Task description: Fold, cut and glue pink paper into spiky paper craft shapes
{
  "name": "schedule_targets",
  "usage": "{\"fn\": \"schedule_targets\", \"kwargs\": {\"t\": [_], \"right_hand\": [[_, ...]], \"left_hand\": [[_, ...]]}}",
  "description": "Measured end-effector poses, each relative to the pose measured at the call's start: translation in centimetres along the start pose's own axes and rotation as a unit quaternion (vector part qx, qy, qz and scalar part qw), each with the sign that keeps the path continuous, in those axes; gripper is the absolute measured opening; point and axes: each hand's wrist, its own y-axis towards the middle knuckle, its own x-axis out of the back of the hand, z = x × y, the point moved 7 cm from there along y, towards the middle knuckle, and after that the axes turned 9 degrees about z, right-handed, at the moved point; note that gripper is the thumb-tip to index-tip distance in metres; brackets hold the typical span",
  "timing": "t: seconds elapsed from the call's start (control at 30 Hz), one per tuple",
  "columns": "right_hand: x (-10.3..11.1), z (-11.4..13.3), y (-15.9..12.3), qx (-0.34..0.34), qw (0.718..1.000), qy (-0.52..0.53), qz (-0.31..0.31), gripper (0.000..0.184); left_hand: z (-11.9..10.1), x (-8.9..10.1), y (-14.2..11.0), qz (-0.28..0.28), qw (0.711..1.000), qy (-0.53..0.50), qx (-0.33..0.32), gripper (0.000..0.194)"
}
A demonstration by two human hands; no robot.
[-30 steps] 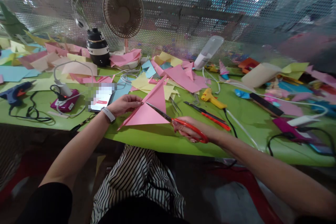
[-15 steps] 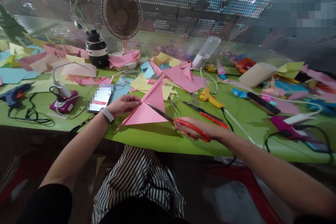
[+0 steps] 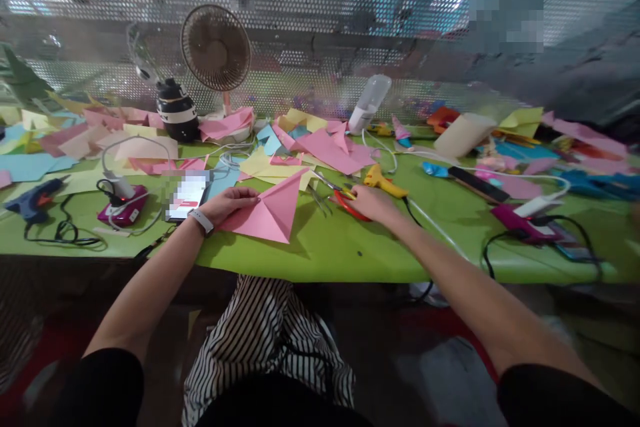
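My left hand [image 3: 234, 205] pinches a creased sheet of pink paper [image 3: 273, 217] near its upper left edge, fingers closed on it. The paper lies tilted over the front of the green table, its fold lines meeting near my fingertips. To its right, my right hand [image 3: 369, 203] is low at the table with its fingers closed around the red handles of the scissors [image 3: 353, 207]. The scissors' blades point away to the upper left, apart from the paper. Metal tweezers [image 3: 320, 200] lie between paper and scissors. Just behind my right hand is a yellow glue gun [image 3: 383, 180].
A phone [image 3: 188, 195] and a purple power strip [image 3: 125, 205] lie left, beside a blue glue gun [image 3: 34, 200]. Behind are a fan [image 3: 216, 47], a black bottle [image 3: 177, 112] and heaped coloured paper [image 3: 335, 150]. Another purple power strip [image 3: 525, 223] with cables lies right.
My right hand has carried the scissors away from the pink paper, back and down to the table by the glue gun. The paper has turned in my left hand. The view has shifted slightly.
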Motion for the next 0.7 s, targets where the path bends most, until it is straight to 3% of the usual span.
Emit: {"fn": "schedule_targets", "kwargs": {"t": [0.13, 0.23, 0.33, 0.4, 0.5, 0.57, 0.63, 0.7], "right_hand": [[0.4, 0.4, -0.4, -0.018, 0.998, -0.057, -0.009, 0.055], [1.2, 0.8, -0.7, 0.012, 0.998, -0.060, -0.029, 0.044], [2.3, 1.8, -1.4, 0.092, 0.989, 0.085, -0.084, 0.035], [2.1, 2.8, -1.8, 0.158, 0.943, 0.287, -0.063, 0.037], [0.0, 6.0, -2.2, 0.227, 0.789, 0.567, 0.066, 0.052], [-1.5, 8.0, -2.1, 0.218, 0.723, 0.647, 0.108, 0.051], [-2.9, 9.0, -1.7, 0.176, 0.703, 0.682, 0.097, 0.048], [-3.8, 9.2, -1.2, 0.146, 0.716, 0.680, 0.053, 0.046]], "left_hand": [[-0.4, -0.4, 0.1, 0.003, 1.000, 0.029, 0.011, 0.036], [-1.2, -1.0, 0.2, 0.016, 0.998, 0.060, 0.012, 0.038], [-2.2, -1.8, 0.2, 0.033, 0.996, 0.086, 0.009, 0.038], [-2.7, -2.4, 0.2, 0.043, 0.995, 0.092, 0.001, 0.037], [-3.1, -3.4, 0.2, 0.056, 0.994, 0.093, -0.012, 0.035], [-2.7, -4.0, 0.3, 0.071, 0.991, 0.116, 0.010, 0.032], [-2.3, -4.3, 0.4, 0.083, 0.982, 0.165, 0.039, 0.028], [-2.2, -4.4, 0.7, 0.089, 0.966, 0.240, 0.048, 0.023]]}}
